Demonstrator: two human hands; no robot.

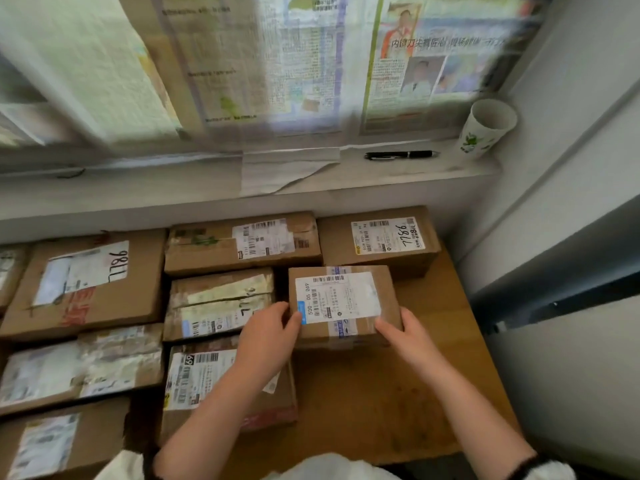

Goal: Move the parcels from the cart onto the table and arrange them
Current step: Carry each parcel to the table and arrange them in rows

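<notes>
A small brown parcel with a white label rests on the wooden table, near its right side. My left hand grips the parcel's near left corner and my right hand grips its near right corner. Behind it stands a parcel marked 7786. To its left lie several more cardboard parcels in rows, among them a taped one, a long one and a large one marked 7786. The cart is out of view.
A windowsill runs behind the table with a black pen and a paper cup on it. Newspaper covers the window above. A grey wall bounds the table's right side. Bare wood shows in front of the held parcel.
</notes>
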